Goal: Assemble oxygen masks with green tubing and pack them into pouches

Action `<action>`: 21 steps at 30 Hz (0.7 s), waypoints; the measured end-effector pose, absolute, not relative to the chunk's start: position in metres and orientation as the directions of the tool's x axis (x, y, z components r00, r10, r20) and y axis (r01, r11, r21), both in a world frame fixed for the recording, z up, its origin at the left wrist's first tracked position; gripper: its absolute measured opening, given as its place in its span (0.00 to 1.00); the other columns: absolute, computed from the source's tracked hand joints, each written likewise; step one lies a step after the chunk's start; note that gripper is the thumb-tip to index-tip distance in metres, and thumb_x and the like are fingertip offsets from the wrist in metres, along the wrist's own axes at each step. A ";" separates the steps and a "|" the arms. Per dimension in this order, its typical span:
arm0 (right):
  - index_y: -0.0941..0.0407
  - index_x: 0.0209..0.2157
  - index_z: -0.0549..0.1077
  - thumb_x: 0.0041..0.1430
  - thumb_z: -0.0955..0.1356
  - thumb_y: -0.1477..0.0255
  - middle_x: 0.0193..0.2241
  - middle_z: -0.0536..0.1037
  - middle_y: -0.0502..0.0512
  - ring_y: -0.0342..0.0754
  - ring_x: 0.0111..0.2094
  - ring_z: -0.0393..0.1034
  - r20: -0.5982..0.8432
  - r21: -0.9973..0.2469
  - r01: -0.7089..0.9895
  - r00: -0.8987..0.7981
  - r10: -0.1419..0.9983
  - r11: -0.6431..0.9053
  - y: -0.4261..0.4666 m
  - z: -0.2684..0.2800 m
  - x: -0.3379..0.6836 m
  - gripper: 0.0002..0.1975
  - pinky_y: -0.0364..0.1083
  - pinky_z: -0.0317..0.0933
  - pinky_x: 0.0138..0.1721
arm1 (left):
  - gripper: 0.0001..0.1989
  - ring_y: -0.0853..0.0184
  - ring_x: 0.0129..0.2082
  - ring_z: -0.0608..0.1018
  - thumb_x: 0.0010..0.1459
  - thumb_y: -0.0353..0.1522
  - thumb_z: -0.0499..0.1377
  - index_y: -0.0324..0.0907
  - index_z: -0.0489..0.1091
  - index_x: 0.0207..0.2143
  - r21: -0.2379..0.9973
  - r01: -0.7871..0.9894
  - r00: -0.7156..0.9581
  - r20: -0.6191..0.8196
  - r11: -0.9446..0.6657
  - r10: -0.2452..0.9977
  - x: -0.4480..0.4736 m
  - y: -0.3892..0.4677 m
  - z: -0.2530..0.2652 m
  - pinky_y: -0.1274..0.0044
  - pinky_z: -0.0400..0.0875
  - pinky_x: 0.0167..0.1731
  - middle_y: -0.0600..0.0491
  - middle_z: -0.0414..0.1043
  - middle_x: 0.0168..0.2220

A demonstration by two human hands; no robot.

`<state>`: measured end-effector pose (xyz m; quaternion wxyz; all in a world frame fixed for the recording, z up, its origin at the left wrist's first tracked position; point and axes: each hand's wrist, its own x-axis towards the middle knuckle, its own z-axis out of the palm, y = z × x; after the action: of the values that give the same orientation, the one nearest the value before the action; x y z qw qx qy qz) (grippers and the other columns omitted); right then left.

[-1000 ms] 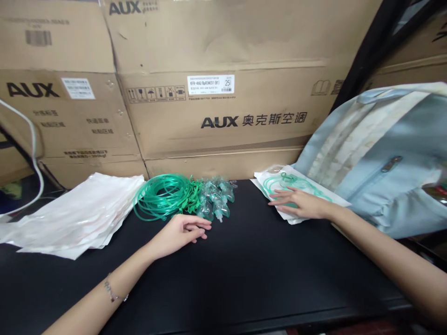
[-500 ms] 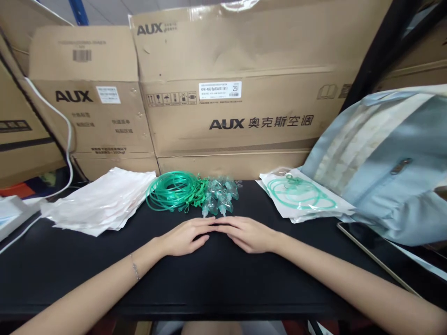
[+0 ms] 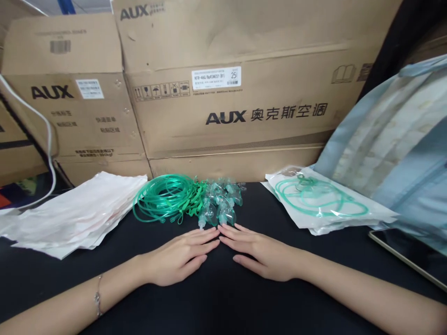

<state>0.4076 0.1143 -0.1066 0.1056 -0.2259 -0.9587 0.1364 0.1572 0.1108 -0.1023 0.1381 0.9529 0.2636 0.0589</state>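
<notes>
My left hand lies flat on the black table, fingers stretched out, holding nothing. Opposite it my right hand also rests flat and empty, and the fingertips of both hands meet or nearly meet in the middle. Just beyond the fingertips sit several clear green plastic masks with nozzles. Green elastic straps are heaped left of the masks. Farther left is a coil of translucent green tubing.
Flat white-and-clear bags are stacked at left. On the right lie packed bags with a mask and green tubing. A phone or tablet and a light blue backpack are farther right. Cardboard boxes stand behind.
The camera view has come closer to the table. My hands have drawn slightly apart; fingers that overlapped now only meet at the tips. The things on the table stay in place.
</notes>
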 end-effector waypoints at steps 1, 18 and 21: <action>0.59 0.59 0.52 0.62 0.56 0.69 0.60 0.47 0.57 0.46 0.62 0.38 0.137 -0.312 0.408 -0.874 0.466 0.858 0.114 -0.106 0.407 0.24 0.52 0.38 0.61 | 0.24 0.64 0.61 0.50 0.61 0.30 0.44 0.47 0.46 0.60 0.301 0.486 0.853 0.040 -0.820 0.520 0.157 0.111 -0.102 0.66 0.45 0.59 0.53 0.43 0.62; 0.54 0.58 0.53 0.61 0.59 0.68 0.58 0.55 0.53 0.44 0.60 0.44 0.061 -0.380 0.419 -0.878 0.474 0.825 0.113 -0.093 0.419 0.23 0.51 0.41 0.61 | 0.22 0.63 0.61 0.51 0.61 0.33 0.46 0.50 0.52 0.58 0.435 0.463 0.843 0.054 -0.772 0.536 0.153 0.115 -0.104 0.65 0.46 0.59 0.55 0.46 0.62; 0.55 0.58 0.53 0.61 0.59 0.68 0.58 0.55 0.53 0.44 0.60 0.44 0.057 -0.389 0.419 -0.878 0.475 0.820 0.113 -0.094 0.419 0.23 0.50 0.41 0.61 | 0.22 0.63 0.61 0.51 0.61 0.33 0.46 0.50 0.52 0.58 0.441 0.470 0.838 0.049 -0.764 0.544 0.154 0.115 -0.104 0.65 0.46 0.59 0.55 0.46 0.62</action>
<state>0.4189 0.1135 -0.0940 0.0757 -0.2350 -0.9511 0.1858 0.1535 0.1150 -0.1038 0.2105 0.9352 0.2711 0.0871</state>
